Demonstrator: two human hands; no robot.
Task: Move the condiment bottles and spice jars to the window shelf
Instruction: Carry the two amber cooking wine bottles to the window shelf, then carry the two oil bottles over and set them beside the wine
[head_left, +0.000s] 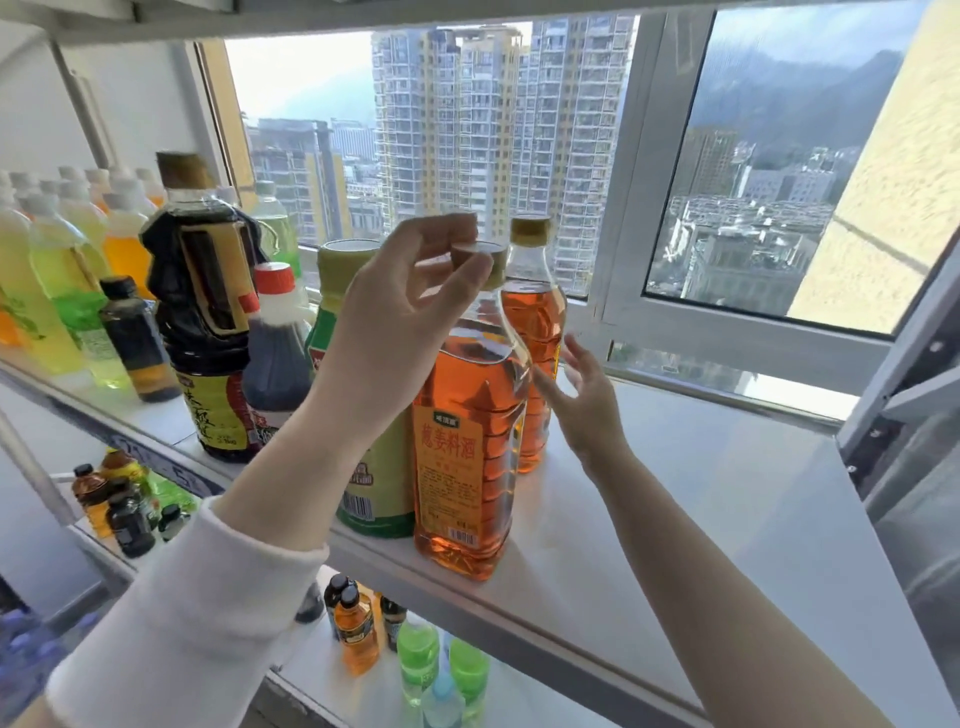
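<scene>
A tall amber cooking-wine bottle (467, 457) with an orange label stands near the front edge of the white window shelf (675, 493). My left hand (400, 322) reaches over it, thumb and fingers pinched on its brown cap. A second amber bottle (535, 322) with a yellow cap stands just behind it. My right hand (587, 400) hovers at that bottle's right side, fingers spread, holding nothing. Left of these stand a green-labelled bottle (332, 312), partly hidden by my arm, a red-capped dark bottle (272, 358) and a big dark soy sauce bottle (202, 312).
Several yellow and green drink bottles (52, 291) and a small dark bottle (137, 348) fill the shelf's left end. Lower shelves hold small bottles (124, 504) and green-capped ones (441, 670). The window frame (618, 249) runs behind; bare shelf extends to the right.
</scene>
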